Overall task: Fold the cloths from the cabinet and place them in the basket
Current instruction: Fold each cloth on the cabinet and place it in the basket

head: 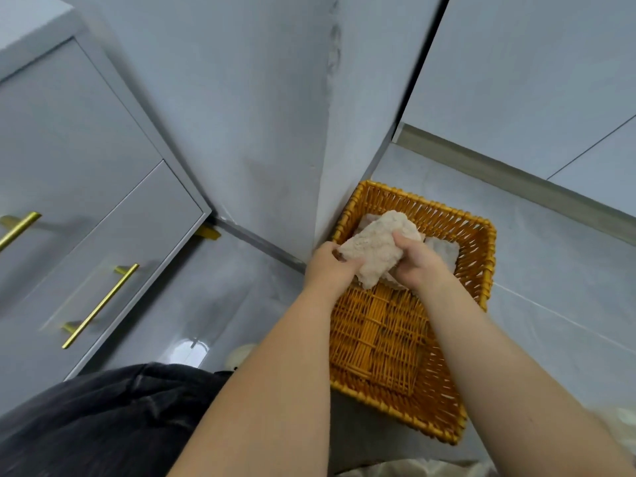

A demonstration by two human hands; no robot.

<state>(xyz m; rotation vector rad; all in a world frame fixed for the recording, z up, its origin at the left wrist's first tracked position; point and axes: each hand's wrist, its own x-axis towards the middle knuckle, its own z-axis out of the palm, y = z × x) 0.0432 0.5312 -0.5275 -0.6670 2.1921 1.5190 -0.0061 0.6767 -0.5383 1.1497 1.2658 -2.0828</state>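
Beige cloth (375,247), folded into a thick bundle, held over the far end of the wicker basket (481,235) on the floor (550,270), just above or touching the pale cloths (444,249) already inside; hard to tell which. Left hand (327,266) gripping the near-left edge, fingers (339,252) and thumb pinching the layers. Right hand (420,261) clamped on the right side, thumb pressed into the pile, the rest wrapped beneath and mostly hidden.

Judged by the look: light, soft, fluffy, with no stiffness at all, likely to spring open or slump once released. Not slippery, not fragile. Best held at 2 opposite edges of the fold with all layers pinched together, as here, and supported from below until fully down. Set flat beside or on the pale cloths, then press lightly to keep the fold.

Nearer half of the basket bare weave. Grey cabinet (86,166) with gold handles (99,306) at left, drawers closed.
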